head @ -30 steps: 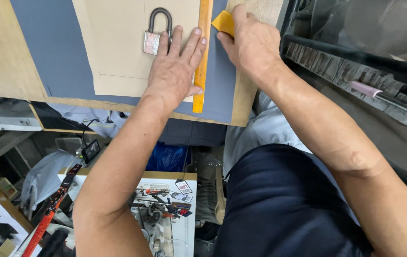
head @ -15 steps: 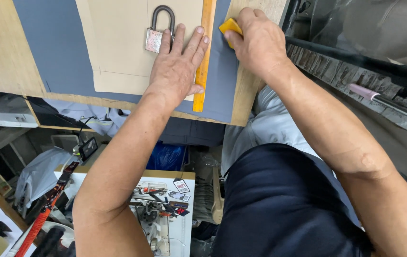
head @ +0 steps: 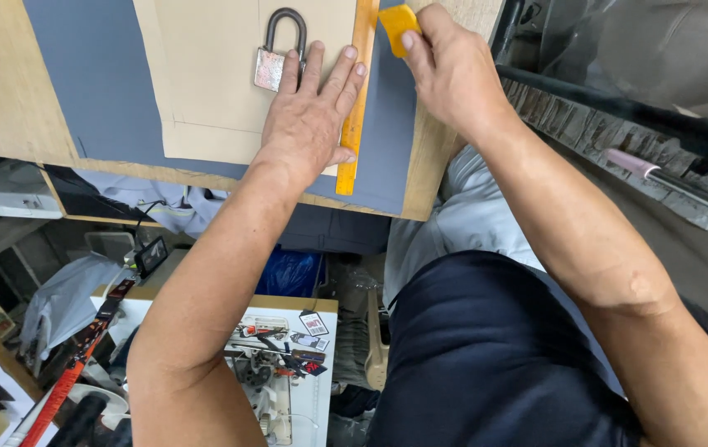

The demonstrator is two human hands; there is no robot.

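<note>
The left hand (head: 308, 124) lay spread, pressing the yellow ruler (head: 356, 91) onto tan paper (head: 205, 83), while the right hand (head: 449, 70) pinched yellow chalk (head: 395, 21) at the ruler's far end, with no chalk line visible beside the ruler on the grey fabric (head: 97, 91).

We see the right hand (head: 453, 70) has slid the yellow chalk (head: 397, 18) farther up along the ruler (head: 356, 91), away from us.

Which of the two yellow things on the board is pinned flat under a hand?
The long yellow ruler, pressed flat under the left hand. The other, a small yellow chalk piece, is pinched in the right hand beside the ruler.
</note>
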